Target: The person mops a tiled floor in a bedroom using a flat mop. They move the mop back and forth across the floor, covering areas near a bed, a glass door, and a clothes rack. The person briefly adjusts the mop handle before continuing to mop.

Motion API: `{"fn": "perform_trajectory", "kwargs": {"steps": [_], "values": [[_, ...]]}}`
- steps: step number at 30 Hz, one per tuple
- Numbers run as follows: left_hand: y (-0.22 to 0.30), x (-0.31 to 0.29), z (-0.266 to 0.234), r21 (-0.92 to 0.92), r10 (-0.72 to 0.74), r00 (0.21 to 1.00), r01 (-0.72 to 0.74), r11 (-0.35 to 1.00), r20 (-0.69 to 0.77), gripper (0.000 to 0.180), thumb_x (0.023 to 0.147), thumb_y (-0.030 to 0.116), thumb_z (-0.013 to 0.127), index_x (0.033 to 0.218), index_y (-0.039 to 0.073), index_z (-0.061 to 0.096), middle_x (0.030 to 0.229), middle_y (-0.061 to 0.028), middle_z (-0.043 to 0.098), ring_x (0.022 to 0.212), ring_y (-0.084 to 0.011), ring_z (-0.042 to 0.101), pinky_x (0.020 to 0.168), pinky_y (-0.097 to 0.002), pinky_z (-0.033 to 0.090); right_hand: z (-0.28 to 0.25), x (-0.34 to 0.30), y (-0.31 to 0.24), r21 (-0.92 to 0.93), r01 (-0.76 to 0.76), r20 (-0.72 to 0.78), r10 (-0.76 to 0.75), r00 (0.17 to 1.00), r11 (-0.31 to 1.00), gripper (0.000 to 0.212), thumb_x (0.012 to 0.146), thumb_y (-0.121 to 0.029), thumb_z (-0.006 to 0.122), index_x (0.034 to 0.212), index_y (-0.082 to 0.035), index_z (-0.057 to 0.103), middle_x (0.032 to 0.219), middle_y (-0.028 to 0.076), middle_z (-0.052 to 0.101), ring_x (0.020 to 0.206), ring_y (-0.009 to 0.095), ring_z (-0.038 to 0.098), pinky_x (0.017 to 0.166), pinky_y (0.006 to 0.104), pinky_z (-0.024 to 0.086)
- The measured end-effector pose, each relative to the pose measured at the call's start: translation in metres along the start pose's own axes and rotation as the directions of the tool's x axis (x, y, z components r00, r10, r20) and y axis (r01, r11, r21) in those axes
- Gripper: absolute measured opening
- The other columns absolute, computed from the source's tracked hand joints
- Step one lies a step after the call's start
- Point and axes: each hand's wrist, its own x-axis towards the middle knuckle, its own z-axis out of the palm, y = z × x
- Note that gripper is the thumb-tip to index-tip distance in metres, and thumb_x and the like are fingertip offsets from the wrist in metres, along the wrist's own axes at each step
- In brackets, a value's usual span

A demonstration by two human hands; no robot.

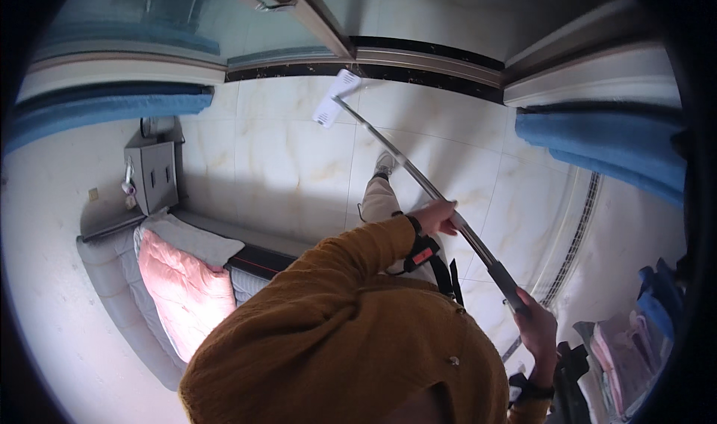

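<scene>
A flat mop [418, 176] with a long grey metal pole runs slantwise across the view. My left hand [435, 218] is closed round the middle of the pole. Further up, at the dark grip end, my right hand [535, 322] wraps the handle. The white rectangular mop head [336, 98] lies on the pale marble-patterned floor tiles [284, 155], close to the dark door sill [291, 70]. Part of each hand's fingers is hidden behind the pole.
A sliding glass door [149, 20] stands ahead, with blue curtains [605, 140] at both sides. On the left are a grey cabinet [154, 174] and a grey sofa [123, 274] with a pink quilt [179, 286]. Folded clothes [627, 349] are piled at the lower right.
</scene>
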Motion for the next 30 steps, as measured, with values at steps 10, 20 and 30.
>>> {"fn": "perform_trajectory", "kwargs": {"steps": [10, 20, 30], "values": [[-0.039, 0.010, 0.022, -0.345, 0.196, 0.981, -0.184, 0.921, 0.001, 0.019, 0.087, 0.015, 0.050, 0.094, -0.001, 0.045, 0.087, -0.0142, 0.054, 0.086, -0.0265, 0.056, 0.084, -0.0434, 0.047, 0.007, -0.032, 0.063, 0.143, 0.213, -0.152, -0.191, 0.970, 0.967, 0.044, 0.071, -0.017, 0.063, 0.114, -0.019, 0.056, 0.065, 0.013, 0.060, 0.063, 0.034, 0.059, 0.058, 0.0397, 0.046], [0.115, 0.028, -0.186, 0.267, 0.657, 0.754, -0.633, 0.727, 0.001, 0.023, 0.091, 0.019, 0.038, 0.094, -0.004, 0.039, 0.084, -0.0164, 0.048, 0.075, -0.0271, 0.052, 0.069, -0.0445, 0.050, -0.002, 0.140, -0.097, -0.020, 0.467, -0.128, -0.466, 0.876, 0.884, 0.041, 0.077, -0.024, 0.058, 0.117, -0.026, 0.053, 0.064, 0.012, 0.060, 0.062, 0.032, 0.059, 0.057, 0.0417, 0.047], [0.093, 0.023, -0.048, -0.231, 0.021, 0.999, -0.028, 0.973, -0.034, 0.019, 0.088, 0.012, 0.042, 0.096, -0.005, 0.045, 0.095, -0.0165, 0.052, 0.092, -0.0283, 0.056, 0.081, -0.0469, 0.049, -0.057, 0.071, -0.035, 0.067, 0.070, 0.012, -0.071, 0.997, 0.995, 0.045, 0.074, -0.019, 0.062, 0.118, -0.027, 0.053, 0.069, 0.012, 0.062, 0.067, 0.033, 0.060, 0.061, 0.0415, 0.048]]}}
